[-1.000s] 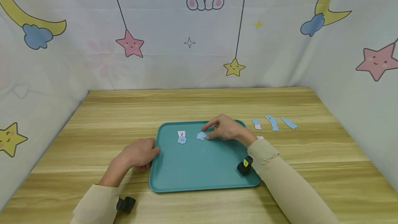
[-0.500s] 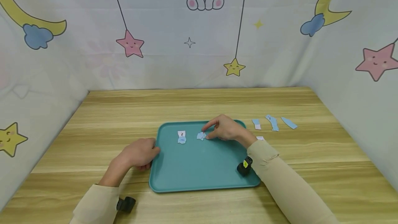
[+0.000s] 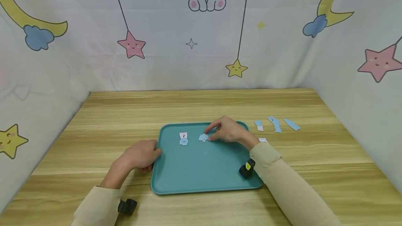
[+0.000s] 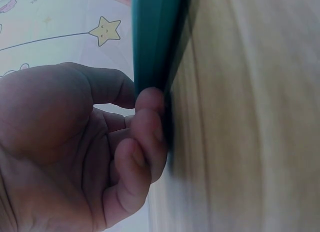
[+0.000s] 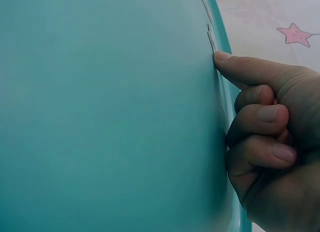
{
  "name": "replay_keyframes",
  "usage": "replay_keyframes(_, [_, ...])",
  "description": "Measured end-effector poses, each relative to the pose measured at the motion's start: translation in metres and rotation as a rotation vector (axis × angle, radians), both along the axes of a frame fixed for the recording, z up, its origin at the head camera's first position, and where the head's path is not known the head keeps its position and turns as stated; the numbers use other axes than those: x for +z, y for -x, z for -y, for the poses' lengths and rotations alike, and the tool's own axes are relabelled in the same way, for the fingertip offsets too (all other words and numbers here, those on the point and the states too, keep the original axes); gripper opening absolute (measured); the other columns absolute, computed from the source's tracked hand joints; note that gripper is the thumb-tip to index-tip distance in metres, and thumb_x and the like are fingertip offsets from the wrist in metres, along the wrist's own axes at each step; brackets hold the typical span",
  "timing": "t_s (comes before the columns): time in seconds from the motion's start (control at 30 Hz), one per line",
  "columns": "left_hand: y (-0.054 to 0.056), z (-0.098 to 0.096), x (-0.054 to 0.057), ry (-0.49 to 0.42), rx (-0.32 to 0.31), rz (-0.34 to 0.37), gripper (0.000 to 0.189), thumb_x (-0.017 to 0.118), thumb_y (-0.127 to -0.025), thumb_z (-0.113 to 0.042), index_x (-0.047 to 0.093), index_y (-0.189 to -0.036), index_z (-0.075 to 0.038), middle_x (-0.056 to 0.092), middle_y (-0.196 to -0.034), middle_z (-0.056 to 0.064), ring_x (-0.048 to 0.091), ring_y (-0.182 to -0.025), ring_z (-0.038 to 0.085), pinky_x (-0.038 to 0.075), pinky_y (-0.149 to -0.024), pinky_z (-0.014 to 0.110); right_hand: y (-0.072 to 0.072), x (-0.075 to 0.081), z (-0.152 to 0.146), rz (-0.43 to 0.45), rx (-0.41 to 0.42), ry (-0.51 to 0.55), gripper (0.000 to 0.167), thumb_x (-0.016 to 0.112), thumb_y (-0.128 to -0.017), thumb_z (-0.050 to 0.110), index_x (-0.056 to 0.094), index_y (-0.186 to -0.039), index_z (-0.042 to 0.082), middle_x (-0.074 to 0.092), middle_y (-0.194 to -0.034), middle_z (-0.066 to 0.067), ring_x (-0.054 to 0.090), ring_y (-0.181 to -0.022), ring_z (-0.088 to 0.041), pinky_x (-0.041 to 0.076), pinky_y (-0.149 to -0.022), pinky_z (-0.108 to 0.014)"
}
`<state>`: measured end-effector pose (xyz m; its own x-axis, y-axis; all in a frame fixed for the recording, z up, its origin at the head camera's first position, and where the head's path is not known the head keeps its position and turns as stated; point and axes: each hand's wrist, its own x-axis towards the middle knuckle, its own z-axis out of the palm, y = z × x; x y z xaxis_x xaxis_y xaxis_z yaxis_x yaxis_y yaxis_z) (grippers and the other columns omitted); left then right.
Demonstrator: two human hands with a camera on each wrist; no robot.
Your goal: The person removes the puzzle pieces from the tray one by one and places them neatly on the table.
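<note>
Plain beige sleeves clothe both arms, the left sleeve (image 3: 95, 206) smooth, the right sleeve (image 3: 292, 184) creased near its cuff (image 3: 266, 152). The left wrist camera (image 3: 127, 206) is black and blocky; the right wrist camera (image 3: 245, 172), also black, bears a yellow-green patch (image 3: 248, 166).

The tray (image 3: 204, 170) is plain teal, and the paper pieces (image 3: 183, 142) are light blue, several part white, with small dark marks on some. The surface (image 3: 94, 128) has a streaky yellow-brown wood grain; the sleeves (image 3: 295, 184) are beige and the wrist cameras (image 3: 127, 206) mostly black. The white backdrop (image 3: 176, 69) bears pink and yellow stars (image 3: 132, 45), yellow moons (image 3: 328, 4) and blue clouds (image 3: 38, 37).
</note>
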<state>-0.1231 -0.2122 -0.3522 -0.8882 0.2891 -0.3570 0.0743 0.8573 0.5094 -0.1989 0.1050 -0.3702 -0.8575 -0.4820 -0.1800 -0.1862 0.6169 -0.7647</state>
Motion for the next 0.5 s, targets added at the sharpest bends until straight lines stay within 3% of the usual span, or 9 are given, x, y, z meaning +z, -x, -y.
replay_keyframes(0.5, [0.0003, 0.0005, -0.0007, -0.012, -0.004, 0.000, 0.024, 0.045, -0.103, -0.014, 0.056, -0.084, -0.006, 0.061, -0.057, 0.006, 0.056, -0.046, 0.016, 0.047, -0.046, 0.029, 0.0010, -0.0048, -0.0051, -0.020, 0.031, 0.029, 0.022, 0.080, -0.092, 0.016, 0.082, -0.114, 0.015, 0.048, -0.054, 0.004, 0.041, -0.049, -0.011, 0.034, -0.052, -0.025])
